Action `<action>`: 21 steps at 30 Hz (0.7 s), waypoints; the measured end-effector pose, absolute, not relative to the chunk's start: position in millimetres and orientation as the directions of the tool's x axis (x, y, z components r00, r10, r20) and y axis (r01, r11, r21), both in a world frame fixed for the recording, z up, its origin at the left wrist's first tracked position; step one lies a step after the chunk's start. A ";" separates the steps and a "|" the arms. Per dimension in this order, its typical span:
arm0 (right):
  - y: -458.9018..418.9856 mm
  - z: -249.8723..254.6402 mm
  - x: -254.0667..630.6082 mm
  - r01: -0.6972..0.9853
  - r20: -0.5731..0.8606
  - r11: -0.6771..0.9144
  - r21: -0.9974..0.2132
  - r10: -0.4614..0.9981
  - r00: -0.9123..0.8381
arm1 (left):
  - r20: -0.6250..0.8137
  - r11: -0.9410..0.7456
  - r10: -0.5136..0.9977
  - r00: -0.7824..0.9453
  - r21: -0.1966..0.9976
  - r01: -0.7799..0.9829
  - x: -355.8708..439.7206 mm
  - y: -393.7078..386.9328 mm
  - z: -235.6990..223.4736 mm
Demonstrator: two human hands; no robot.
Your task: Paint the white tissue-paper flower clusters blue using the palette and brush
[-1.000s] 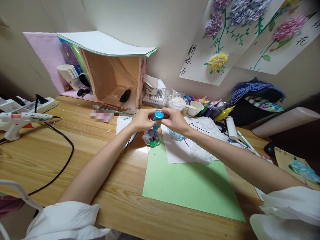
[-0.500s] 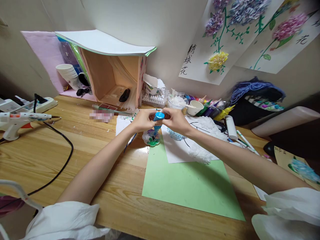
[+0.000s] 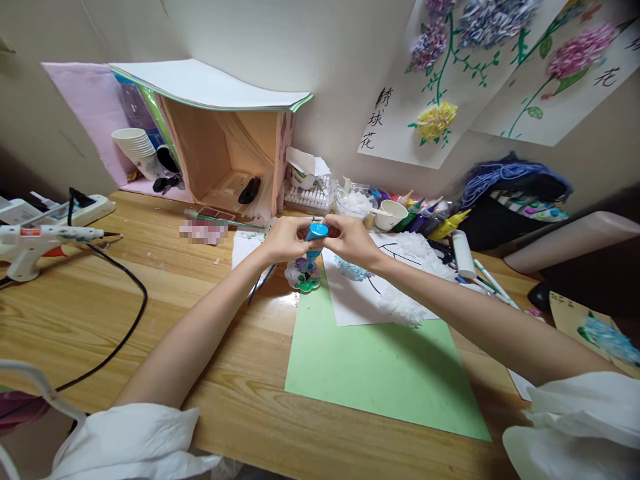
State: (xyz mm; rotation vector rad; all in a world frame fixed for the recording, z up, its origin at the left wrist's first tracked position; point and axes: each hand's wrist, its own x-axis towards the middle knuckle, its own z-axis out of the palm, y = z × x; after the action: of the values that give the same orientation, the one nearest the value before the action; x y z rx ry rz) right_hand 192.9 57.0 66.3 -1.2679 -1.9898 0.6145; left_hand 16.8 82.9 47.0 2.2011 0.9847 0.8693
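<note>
At the wooden bench (image 3: 225, 387), left fingers (image 3: 300, 249) and right fingers (image 3: 334, 244) close around an inverted blue paint bottle (image 3: 319, 231); over-squeezing could flood the flower-shaped palette (image 3: 306, 285).

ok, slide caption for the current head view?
Left hand and right hand grip a blue bottle, base up, over a paint-smeared, scallop-edged palette on a wooden table.

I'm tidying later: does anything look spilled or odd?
No clear spill: the blue bottle, held bottom-up by the left hand and right hand, is over the paint palette. Oddest are the white sheets atop the open box, bowed rather than flat, and a pinkish thing on the table, pixelated beyond recognition.
</note>
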 end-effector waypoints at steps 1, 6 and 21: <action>57.0 66.1 193.0 0.585 0.295 0.411 -0.699 0.911 -0.288 | 0.320 -0.562 0.794 0.517 0.710 0.425 16.9 82.5 47.2; 56.8 66.1 193.4 0.584 0.293 0.415 -0.698 0.909 -0.295 | 0.314 -0.555 0.798 0.515 0.714 0.426 17.2 81.3 47.9; 56.2 68.1 193.7 0.586 0.314 0.441 -0.680 0.897 -0.311 | 0.335 -0.566 0.785 0.521 0.729 0.385 17.0 81.2 48.5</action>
State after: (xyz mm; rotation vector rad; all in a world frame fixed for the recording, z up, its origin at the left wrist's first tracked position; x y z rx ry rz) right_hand 193.7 56.2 68.1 -1.2411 -2.0203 0.5920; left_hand 17.0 81.2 48.5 2.1755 0.9480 0.8889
